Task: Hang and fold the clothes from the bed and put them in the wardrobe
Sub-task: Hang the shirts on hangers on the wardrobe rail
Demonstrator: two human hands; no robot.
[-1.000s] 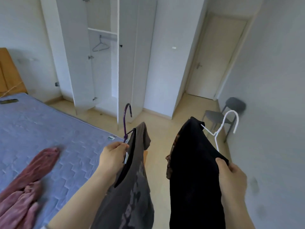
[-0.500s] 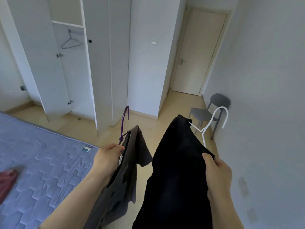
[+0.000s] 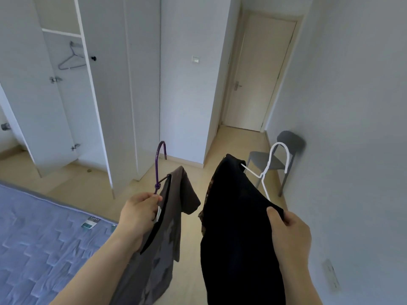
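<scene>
Garments are held up in both hands above the floor (image 3: 190, 243), beside the corner of the bed (image 3: 44, 238). A grey garment (image 3: 169, 227) on a purple hanger (image 3: 157, 166) is clamped in the grip of the left hand (image 3: 141, 213), fingers curled at the hanger's neck. A black garment (image 3: 235, 227) on a white hanger (image 3: 276, 159) is pinched at the shoulder by the right hand (image 3: 290, 234). The wardrobe (image 3: 105, 95) is seen ahead, opened, one bare hanger (image 3: 71, 60) hung inside. A grey chair (image 3: 286, 155) is placed to the right.

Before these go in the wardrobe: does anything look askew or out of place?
Yes. The black garment sits bunched on the white hanger, one hanger arm poking out bare. The grey garment droops lopsided from the purple hanger. A small round thing lies on the floor by the wardrobe.
</scene>
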